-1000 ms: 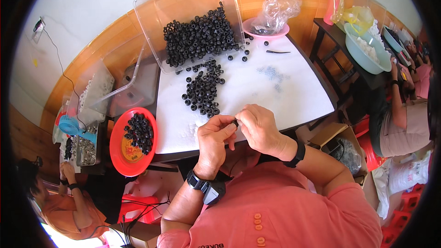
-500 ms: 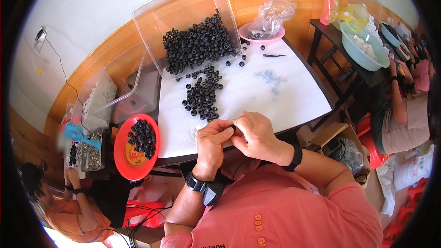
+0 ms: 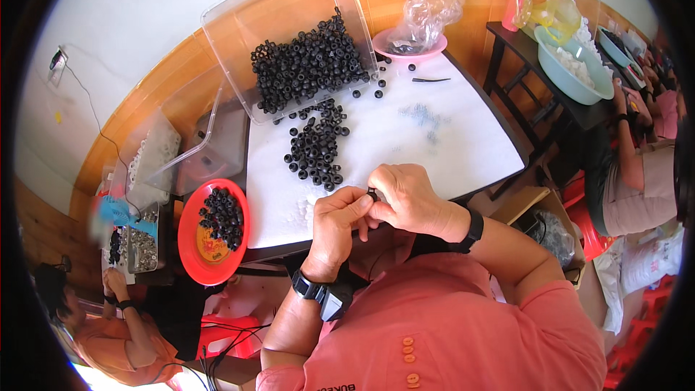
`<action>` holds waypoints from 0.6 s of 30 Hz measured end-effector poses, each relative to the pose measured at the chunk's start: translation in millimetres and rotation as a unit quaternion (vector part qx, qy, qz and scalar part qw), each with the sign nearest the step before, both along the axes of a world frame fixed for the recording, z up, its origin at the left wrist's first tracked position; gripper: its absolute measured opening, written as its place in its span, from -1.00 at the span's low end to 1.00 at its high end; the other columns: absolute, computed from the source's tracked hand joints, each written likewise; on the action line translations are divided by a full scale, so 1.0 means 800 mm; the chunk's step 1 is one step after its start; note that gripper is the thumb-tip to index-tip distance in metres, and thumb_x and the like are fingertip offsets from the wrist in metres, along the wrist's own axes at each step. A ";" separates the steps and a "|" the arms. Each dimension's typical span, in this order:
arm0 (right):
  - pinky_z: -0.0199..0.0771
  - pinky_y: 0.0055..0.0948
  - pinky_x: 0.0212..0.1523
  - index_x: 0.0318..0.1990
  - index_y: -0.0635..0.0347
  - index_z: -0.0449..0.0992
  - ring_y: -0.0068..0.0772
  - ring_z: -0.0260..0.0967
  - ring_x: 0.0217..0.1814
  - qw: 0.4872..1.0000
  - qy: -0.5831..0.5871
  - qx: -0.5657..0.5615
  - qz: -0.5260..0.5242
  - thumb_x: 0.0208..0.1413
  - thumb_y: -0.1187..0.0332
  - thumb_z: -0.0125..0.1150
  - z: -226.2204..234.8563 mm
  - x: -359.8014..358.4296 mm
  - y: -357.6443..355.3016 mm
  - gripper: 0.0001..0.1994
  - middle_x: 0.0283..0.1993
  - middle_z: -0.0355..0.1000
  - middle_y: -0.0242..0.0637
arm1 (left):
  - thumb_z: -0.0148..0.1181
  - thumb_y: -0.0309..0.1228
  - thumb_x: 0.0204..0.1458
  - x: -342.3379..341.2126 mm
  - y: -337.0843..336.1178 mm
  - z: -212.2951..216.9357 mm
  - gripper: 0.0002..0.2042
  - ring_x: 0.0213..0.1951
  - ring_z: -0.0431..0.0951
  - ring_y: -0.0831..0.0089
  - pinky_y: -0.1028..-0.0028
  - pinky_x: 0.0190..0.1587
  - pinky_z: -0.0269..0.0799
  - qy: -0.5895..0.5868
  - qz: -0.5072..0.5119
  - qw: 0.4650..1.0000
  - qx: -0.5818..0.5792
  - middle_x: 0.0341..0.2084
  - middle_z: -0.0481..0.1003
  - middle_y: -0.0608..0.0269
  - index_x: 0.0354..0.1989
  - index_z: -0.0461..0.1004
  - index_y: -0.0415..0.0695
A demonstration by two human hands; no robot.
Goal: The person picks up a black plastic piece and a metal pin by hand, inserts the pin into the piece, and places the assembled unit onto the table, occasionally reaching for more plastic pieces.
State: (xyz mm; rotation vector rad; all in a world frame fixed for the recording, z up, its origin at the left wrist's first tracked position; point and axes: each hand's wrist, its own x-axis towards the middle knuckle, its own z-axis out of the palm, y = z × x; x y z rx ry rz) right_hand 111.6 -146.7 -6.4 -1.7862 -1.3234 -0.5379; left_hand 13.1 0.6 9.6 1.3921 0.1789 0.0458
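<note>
Your L hand [image 3: 337,223] pinches a blk part [image 3: 372,193] at its 2 o'clock; your R hand [image 3: 413,199] grips it too, w/ part at 9 o'clock. Equally near; can't tell long axis.

Co-workers [image 3: 105,337] are sitting nearby in what is looking like a small workshop. Black parts [image 3: 315,152] are lying loose on a white-topped table [image 3: 463,156]; a clear bin [image 3: 289,3] is holding more.

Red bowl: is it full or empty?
Neither: the red bowl is partly filled. Black pieces cover some, but its yellow bottom shows.
</note>
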 end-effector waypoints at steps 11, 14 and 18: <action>0.20 -0.24 -0.57 -0.49 0.10 0.25 -0.19 0.26 -0.61 0.994 -0.097 0.042 -0.015 -0.19 0.39 0.40 -0.001 -0.008 -0.004 -0.68 -0.58 0.22 -0.30 | 0.20 -0.43 0.17 0.002 -0.001 -0.011 -0.81 -0.56 0.51 0.50 0.60 -0.63 0.31 -0.019 -0.018 0.999 -0.033 -0.53 0.55 0.14 -0.27 0.57 -0.36; 0.20 -0.24 -0.57 -0.49 0.10 0.25 -0.20 0.26 -0.61 0.995 -0.088 0.039 -0.009 -0.21 0.39 0.40 0.000 -0.009 -0.002 -0.67 -0.57 0.22 -0.30 | 0.19 -0.42 0.18 0.000 0.001 -0.011 -0.81 -0.55 0.52 0.50 0.60 -0.63 0.30 -0.019 -0.018 0.999 -0.033 -0.52 0.55 0.14 -0.28 0.57 -0.35; 0.24 -0.24 -0.60 -0.45 0.10 0.25 -0.17 0.31 -0.63 1.000 0.011 -0.012 0.017 -0.18 0.39 0.40 0.008 -0.009 -0.003 -0.68 -0.57 0.26 -0.29 | 0.21 -0.41 0.18 -0.001 0.004 -0.009 -0.81 -0.56 0.52 0.50 0.60 -0.65 0.28 -0.011 -0.014 1.000 -0.009 -0.52 0.54 0.15 -0.30 0.56 -0.34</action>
